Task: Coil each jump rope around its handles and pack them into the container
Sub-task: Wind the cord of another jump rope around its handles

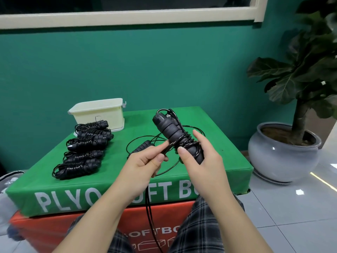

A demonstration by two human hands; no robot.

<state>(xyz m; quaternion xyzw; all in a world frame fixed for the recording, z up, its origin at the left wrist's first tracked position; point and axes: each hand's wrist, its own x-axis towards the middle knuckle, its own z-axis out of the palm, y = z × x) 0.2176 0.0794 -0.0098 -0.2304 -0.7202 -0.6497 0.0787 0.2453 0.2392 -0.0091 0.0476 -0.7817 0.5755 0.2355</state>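
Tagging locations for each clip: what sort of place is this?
Probably an indoor gym or fitness studio corner. Stacked plyo soft boxes serve as the work surface, coiled jump ropes lie on top, and a potted plant stands on tiled floor by a teal wall.

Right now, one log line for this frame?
phase: coiling | right hand: grips black foam jump-rope handles | left hand: pinches black cord | cream plastic container: lid on | coiled ropes: beside it

Black jump ropes (83, 143) on a green box (218, 161) — cream container (102, 114), teal wall (127, 70), plaid shorts (198, 225).
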